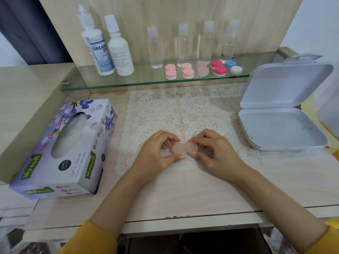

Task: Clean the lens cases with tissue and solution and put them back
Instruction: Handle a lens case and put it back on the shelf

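At the near edge of the desk [183, 189], over the front of a lace mat [183, 107], both hands hold one pale pink, translucent lens case [184, 149] just above the surface. The left hand [157, 153] pinches its left cup between thumb and curled fingers, and the right hand [214, 154] pinches the right cup the same way. Both caps appear to be on. No tissue is in either hand and no bottle has been brought down, so I judge the cleaning of this case has barely begun: opening, wetting, wiping and returning it are all to come.

To the left lies a floral tissue box [64, 149] with tissue showing through its oval opening, within easy reach. To the right an open white hinged box [280, 107] sits on the desk, its tray bare.

Farther back, a glass shelf [146, 83] carries two white solution bottles [97, 48] at the left, then four clear bottles [155, 48], and in front of those a row of lens cases [187, 70]: two pink pairs, a pale translucent one, a magenta pair and a blue-and-white one. They look capped; whether any has been cleaned cannot be told.

Nothing lies between the hands and the tissue. Reaching the solution means lifting over the shelf's front edge.
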{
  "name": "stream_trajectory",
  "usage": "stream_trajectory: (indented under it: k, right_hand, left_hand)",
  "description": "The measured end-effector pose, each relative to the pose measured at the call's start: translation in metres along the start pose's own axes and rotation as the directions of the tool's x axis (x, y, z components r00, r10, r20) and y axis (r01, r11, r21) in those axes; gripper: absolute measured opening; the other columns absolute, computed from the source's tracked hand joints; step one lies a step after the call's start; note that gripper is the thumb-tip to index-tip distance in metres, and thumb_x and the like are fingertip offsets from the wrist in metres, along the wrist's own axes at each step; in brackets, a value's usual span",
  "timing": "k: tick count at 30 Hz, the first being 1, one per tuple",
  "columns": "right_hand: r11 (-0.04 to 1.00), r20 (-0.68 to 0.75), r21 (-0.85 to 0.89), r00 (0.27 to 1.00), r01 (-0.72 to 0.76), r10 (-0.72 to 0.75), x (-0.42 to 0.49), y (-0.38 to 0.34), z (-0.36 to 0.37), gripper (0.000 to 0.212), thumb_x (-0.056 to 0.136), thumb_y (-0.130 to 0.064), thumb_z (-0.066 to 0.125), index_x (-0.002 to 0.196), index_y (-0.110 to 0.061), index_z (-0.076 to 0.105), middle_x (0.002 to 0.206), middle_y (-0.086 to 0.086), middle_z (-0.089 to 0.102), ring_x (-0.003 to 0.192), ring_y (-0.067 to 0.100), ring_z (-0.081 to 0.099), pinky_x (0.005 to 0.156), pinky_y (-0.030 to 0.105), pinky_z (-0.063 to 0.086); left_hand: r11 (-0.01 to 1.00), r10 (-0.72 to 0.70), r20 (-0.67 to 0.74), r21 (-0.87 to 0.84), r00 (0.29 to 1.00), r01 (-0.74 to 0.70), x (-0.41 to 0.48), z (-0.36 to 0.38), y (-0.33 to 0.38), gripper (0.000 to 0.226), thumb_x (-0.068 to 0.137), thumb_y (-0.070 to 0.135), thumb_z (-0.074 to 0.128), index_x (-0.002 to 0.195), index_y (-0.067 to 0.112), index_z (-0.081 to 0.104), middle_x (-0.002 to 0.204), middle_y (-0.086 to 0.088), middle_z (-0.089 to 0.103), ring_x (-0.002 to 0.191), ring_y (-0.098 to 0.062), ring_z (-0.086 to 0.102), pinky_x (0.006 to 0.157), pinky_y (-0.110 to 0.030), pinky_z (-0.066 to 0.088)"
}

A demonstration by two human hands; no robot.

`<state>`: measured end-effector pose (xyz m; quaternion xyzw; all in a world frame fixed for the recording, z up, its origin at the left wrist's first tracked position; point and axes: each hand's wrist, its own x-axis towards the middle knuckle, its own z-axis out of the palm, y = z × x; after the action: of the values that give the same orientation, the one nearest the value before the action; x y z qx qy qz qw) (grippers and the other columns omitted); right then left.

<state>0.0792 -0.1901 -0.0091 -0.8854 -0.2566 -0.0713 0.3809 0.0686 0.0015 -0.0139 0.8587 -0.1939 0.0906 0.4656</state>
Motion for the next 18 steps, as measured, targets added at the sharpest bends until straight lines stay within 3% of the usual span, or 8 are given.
stream_trajectory:
  k: [6,10,13,18]
  right_hand:
    - [1.0,0.004,0.024,1.0,-0.011,0.011,0.0004,-0.0013,-0.0004,0.034,0.076,-0.042,0.056,0.096,-0.019,0.07,0.085,-0.009,0.054,0.079,0.007,0.052,0.072,0.022,0.04]
    - [1.0,-0.001,0.019,1.0,-0.013,0.013,0.0003,-0.001,-0.0003,0.028,0.076,-0.034,0.061,0.096,-0.017,0.07,0.085,-0.006,0.056,0.077,0.008,0.052,0.07,0.021,0.04]
    - [1.0,0.005,0.003,1.0,-0.011,0.011,0.0007,-0.0007,-0.0001,0.028,0.075,-0.032,0.063,0.096,-0.017,0.071,0.085,-0.006,0.056,0.077,0.008,0.052,0.07,0.019,0.039]
    - [1.0,0.006,-0.006,1.0,-0.019,0.019,0.0014,-0.0012,-0.0001,0.028,0.072,-0.034,0.065,0.092,-0.017,0.071,0.084,-0.007,0.056,0.077,0.004,0.05,0.069,0.017,0.037]
  left_hand:
    - [1.0,-0.015,0.099,0.0,0.995,0.015,0.0002,-0.0053,0.0007,0.04,0.074,0.017,0.061,0.108,0.038,0.056,0.103,0.016,0.06,0.093,-0.002,0.05,0.08,-0.011,0.038]
    - [0.994,0.008,0.067,0.106,0.998,-0.015,0.0012,-0.0003,-0.0032,0.035,0.074,0.038,0.062,0.108,0.031,0.062,0.095,0.015,0.054,0.088,-0.007,0.05,0.08,-0.01,0.037]
    - [0.996,-0.038,0.017,0.083,0.999,0.037,0.0014,0.0014,0.0,0.034,0.068,0.036,0.068,0.098,0.02,0.068,0.089,0.012,0.052,0.082,0.0,0.05,0.076,-0.007,0.037]
    - [0.996,-0.072,-0.07,0.044,0.995,0.075,0.0046,0.0001,0.0036,0.029,0.059,0.036,0.078,0.08,0.028,0.06,0.087,0.003,0.057,0.077,-0.007,0.052,0.07,-0.014,0.044]
